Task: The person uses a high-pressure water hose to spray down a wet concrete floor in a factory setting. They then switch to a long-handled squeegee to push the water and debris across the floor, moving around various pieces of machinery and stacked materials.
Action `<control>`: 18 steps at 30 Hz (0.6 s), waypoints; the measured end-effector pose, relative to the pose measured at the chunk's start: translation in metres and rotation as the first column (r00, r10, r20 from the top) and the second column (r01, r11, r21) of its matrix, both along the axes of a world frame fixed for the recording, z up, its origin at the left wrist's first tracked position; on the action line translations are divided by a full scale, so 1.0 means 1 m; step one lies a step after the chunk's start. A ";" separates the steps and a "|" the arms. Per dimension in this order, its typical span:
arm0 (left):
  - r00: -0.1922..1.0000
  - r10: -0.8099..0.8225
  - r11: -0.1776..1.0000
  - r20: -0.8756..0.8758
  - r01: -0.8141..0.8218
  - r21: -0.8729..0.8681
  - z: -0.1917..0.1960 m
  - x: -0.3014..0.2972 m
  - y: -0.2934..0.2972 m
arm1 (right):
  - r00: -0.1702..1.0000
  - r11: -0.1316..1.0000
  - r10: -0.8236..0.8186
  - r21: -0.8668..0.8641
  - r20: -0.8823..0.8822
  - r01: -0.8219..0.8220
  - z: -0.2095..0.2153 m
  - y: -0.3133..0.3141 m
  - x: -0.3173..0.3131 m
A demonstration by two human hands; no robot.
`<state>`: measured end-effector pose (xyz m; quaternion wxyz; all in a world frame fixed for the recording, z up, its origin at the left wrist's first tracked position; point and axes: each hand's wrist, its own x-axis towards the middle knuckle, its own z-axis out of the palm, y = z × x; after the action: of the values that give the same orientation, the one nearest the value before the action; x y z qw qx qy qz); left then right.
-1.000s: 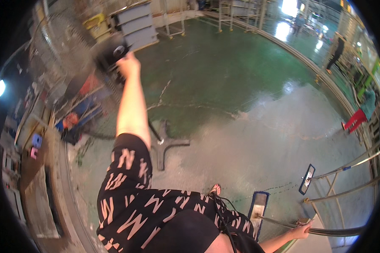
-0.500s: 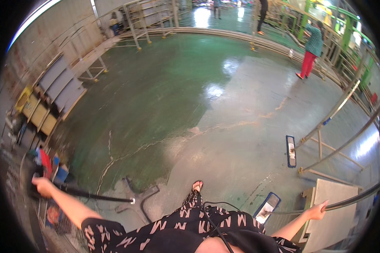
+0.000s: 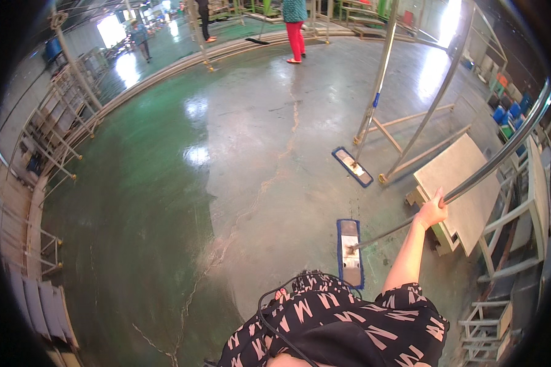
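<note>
My right hand point(image 3: 431, 211) is wrapped round the metal pole point(image 3: 399, 229) of a flat mop, at mid-height of the handle. Its flat mop head point(image 3: 350, 227), pale with a blue edge, lies on the floor just ahead of my feet. From my fist the pole runs on up toward the upper right. My left hand is out of the picture. A second flat mop point(image 3: 352, 166) with a blue-edged head rests farther off, its handle point(image 3: 379, 79) leaning up by a metal frame.
A pale board point(image 3: 459, 183) stands right of my hand, beside white metal frames point(image 3: 508, 238). The floor is wet-looking green point(image 3: 128, 214) on the left and greyer on the right, with a long crack point(image 3: 226, 238). A person in red trousers point(image 3: 295, 43) stands far ahead.
The view has swung to the right. My left hand, earlier on a dark pole near a cross-shaped base, has left the picture. My right hand keeps its hold on the mop pole.
</note>
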<state>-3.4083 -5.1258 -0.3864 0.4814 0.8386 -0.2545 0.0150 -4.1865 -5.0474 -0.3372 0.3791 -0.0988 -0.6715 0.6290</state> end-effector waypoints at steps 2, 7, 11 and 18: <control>0.954 -0.092 0.988 -0.287 0.122 0.091 -0.035 -0.021 -0.040 | 0.993 0.984 0.112 -0.140 0.024 -0.108 0.005 -0.016 0.011; 0.487 -0.156 0.783 -0.859 0.591 0.193 -0.137 -0.119 -0.161 | 0.961 0.907 0.265 -0.317 -0.081 -0.277 0.001 -0.080 -0.023; 0.224 -0.273 0.089 -0.936 0.974 0.207 -0.190 -0.268 -0.274 | 0.941 0.884 0.333 -0.331 -0.054 -0.331 -0.005 -0.137 -0.069; 0.526 -0.377 0.412 -0.762 0.832 0.371 -0.164 -0.333 -0.430 | 0.910 0.877 0.412 -0.293 0.053 -0.380 -0.017 -0.232 -0.178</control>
<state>-3.7418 -5.5555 -0.5508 0.1397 0.7492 -0.3850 -0.5204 -4.3646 -5.2796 -0.3541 0.1857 -0.0467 -0.6036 0.7739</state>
